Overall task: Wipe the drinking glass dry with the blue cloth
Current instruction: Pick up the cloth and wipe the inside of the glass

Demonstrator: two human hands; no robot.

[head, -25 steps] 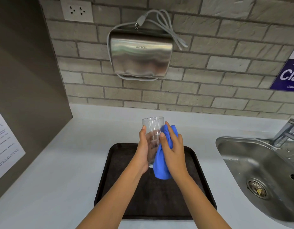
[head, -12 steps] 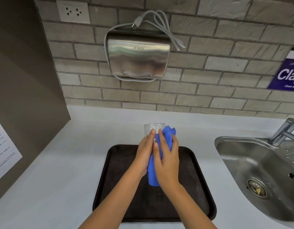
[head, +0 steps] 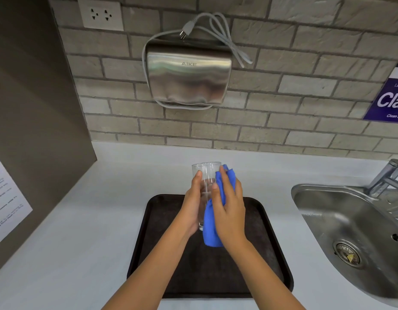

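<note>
A clear drinking glass (head: 205,175) is held upright above the dark tray (head: 162,242). My left hand (head: 192,209) grips the glass on its left side, fingers wrapped round the lower half. My right hand (head: 229,209) presses the blue cloth (head: 212,220) against the glass's right side, fingers spread over the cloth. The cloth hangs down below the glass base and bunches up near the rim. The lower part of the glass is hidden by both hands.
A steel sink (head: 350,231) with a tap (head: 385,177) lies to the right. A metal hand dryer (head: 189,79) hangs on the brick wall, a socket (head: 100,15) up left. A white counter (head: 81,220) surrounds the tray; a brown panel with a paper notice (head: 5,198) stands left.
My right hand with the cloth has slid over the glass's side, its fingers closing in on my left hand and then spreading apart. The glass stays upright in my left hand.
</note>
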